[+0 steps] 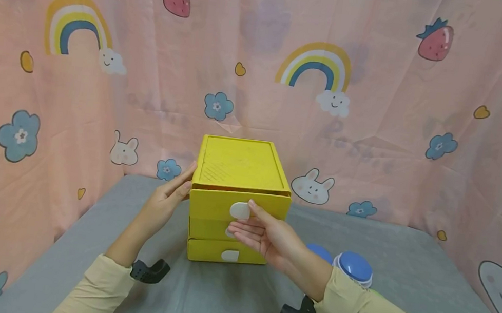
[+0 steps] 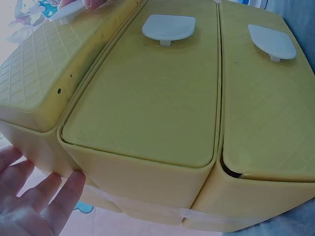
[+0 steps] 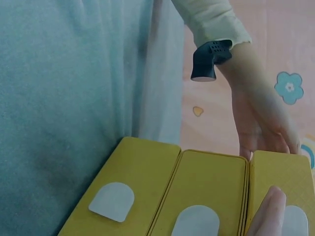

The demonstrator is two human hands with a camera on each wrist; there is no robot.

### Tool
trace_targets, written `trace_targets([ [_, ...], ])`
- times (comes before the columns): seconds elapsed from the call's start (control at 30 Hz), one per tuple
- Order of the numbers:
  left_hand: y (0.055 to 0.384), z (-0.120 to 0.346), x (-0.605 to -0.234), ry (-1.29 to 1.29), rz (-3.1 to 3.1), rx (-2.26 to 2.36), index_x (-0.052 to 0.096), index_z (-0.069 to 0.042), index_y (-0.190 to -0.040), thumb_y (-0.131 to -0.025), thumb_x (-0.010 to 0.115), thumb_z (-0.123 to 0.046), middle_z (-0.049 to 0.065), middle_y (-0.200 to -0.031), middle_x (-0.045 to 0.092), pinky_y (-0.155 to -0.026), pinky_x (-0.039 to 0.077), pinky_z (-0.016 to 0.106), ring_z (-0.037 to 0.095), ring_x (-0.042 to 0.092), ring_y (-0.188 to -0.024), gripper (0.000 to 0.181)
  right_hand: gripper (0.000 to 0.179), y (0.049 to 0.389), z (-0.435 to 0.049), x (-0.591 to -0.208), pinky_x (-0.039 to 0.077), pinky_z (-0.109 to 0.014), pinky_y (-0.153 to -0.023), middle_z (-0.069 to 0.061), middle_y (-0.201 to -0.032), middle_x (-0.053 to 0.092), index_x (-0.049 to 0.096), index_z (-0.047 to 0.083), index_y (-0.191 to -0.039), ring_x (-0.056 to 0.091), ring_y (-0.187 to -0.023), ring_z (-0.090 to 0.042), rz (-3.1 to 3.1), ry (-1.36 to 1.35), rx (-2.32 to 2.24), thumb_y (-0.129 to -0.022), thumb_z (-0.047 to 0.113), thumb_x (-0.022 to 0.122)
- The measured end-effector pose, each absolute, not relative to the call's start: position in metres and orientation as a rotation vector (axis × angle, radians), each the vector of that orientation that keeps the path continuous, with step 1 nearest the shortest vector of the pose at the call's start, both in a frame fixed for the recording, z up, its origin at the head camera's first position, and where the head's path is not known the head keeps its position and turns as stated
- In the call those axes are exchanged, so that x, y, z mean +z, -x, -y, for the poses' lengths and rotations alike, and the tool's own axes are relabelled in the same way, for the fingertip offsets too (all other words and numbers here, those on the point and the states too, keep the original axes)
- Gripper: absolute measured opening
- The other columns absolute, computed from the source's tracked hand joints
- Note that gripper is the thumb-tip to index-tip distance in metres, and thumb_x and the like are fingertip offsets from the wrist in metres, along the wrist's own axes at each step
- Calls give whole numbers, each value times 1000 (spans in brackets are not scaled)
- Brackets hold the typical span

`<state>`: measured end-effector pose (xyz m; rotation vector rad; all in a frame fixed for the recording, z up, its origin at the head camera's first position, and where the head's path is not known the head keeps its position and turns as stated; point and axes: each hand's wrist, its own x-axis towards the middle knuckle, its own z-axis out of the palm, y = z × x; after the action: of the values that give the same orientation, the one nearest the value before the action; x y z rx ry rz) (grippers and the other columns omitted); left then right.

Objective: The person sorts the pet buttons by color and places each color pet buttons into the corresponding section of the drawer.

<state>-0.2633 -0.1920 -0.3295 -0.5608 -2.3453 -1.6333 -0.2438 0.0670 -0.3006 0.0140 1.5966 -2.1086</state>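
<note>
Right hand (image 1: 268, 235): thumb and fingers pinch the top white handle (image 1: 239, 210), front of the yellow drawer unit (image 1: 245, 163). Left hand (image 1: 161, 207): fingers extended, resting against the unit's left side. Top drawer (image 1: 210, 202) stands slightly proud of the unit. Blue-topped objects (image 1: 356, 266) on the grey surface (image 1: 409, 278), right of the unit. Step, my reading: working the top drawer; inward or outward, can't tell. Calls for left-side bracing, straight travel.
</note>
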Motion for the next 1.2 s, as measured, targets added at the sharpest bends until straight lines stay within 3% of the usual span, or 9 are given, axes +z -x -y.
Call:
trace_targets([
  [1.2,265,193,-331,553,2349,-1645,27,-31,-157,-108,38,-42,-8,-166,19,-113,43,53,24,34,-149,52,63,255,-63,-303,59,-29,-89,-17,-113,72,54,-12,-133,74,-98,-21,-1614,-29,-2132,-101,43,56],
])
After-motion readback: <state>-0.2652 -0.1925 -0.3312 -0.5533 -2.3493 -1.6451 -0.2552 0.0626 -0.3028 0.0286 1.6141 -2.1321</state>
